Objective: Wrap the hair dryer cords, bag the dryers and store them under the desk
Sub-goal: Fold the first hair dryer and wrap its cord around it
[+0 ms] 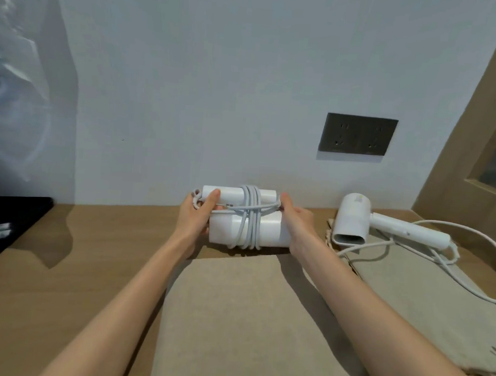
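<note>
The wooden tabletop runs back to a white wall, with bare wood open on the left up to a black tray at its left edge. A beige bag lies flat in the near middle; a second bag lies to the right, under an unwrapped dryer whose loose cord trails toward the right edge. A dark socket plate sits on the wall. Near the wall, just beyond the middle bag, the folded dryer is bound by its wrapped cord. The left hand closes its grip on the dryer's left end; the right hand clasps the right end, fingertips pinching the cord.
</note>
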A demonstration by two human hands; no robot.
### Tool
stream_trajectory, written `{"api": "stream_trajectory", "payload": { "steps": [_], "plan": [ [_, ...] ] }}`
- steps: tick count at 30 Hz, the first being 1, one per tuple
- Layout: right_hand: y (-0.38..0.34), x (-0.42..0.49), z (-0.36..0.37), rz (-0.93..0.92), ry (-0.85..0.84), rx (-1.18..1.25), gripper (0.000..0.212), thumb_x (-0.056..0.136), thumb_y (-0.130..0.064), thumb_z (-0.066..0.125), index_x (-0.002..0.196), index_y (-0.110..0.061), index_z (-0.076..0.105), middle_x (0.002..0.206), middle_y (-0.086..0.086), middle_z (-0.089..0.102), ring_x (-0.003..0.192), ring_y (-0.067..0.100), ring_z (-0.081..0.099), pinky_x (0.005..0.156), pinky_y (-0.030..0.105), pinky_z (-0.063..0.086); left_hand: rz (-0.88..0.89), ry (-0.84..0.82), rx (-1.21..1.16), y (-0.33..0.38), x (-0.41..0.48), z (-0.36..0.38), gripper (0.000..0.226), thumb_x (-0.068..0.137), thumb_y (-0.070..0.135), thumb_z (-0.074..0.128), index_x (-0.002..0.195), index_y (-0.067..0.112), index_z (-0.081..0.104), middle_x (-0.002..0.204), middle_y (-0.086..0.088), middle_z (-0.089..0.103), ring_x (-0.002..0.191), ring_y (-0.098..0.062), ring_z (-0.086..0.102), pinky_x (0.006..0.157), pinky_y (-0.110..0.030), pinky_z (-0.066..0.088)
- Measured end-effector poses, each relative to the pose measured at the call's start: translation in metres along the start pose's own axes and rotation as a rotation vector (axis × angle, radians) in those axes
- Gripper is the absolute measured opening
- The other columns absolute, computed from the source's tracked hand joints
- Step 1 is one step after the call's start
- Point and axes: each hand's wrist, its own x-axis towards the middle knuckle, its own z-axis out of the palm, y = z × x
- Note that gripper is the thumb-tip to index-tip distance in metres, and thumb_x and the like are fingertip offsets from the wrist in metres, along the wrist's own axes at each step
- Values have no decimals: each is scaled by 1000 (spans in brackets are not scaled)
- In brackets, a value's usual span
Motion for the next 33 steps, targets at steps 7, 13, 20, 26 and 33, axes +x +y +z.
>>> {"api": "stream_trajectory", "payload": {
  "steps": [7,13,20,26,33],
  "plan": [
    [2,27,12,80,-31,-33,35,92,-45,53,103,-12,58,99,11,65,75,23,62,58,29,50,50,74,162,-7,36,2,36,90,32,63,114,7,56,102,-10,68,84,-20,66,68,-33,54],
    [-4,30,6,210,-134,57,31,90,-34,59,112,-12,56,102,12,64,78,26,63,68,37,54,102,133,296,-13,38,4,41,75,40,73,102,18,53,100,-1,65,85,-17,64,69,-34,53],
    [3,21,-5,-107,-155,-166,54,99,-26,47,149,-19,29,149,4,34,128,22,39,93,27,33,65,115,499,-11,30,4,88,53,68,60,124,16,53,124,-12,51,107,-33,57,90,-51,52],
    [11,12,-19,-406,-242,-530,56,95,-11,51,148,-15,31,153,2,32,140,18,29,110,30,26,106,-15,506,-12,15,-1,48,88,36,63,130,16,52,133,-26,47,96,-30,55,91,-54,46],
    [24,3,-27,-728,-24,-802,45,91,-12,61,134,-24,54,140,4,46,129,22,41,105,29,32,430,-17,758,-19,-2,-5,47,86,24,69,131,21,57,125,-7,57,105,-19,59,90,-27,47]
  ]
}}
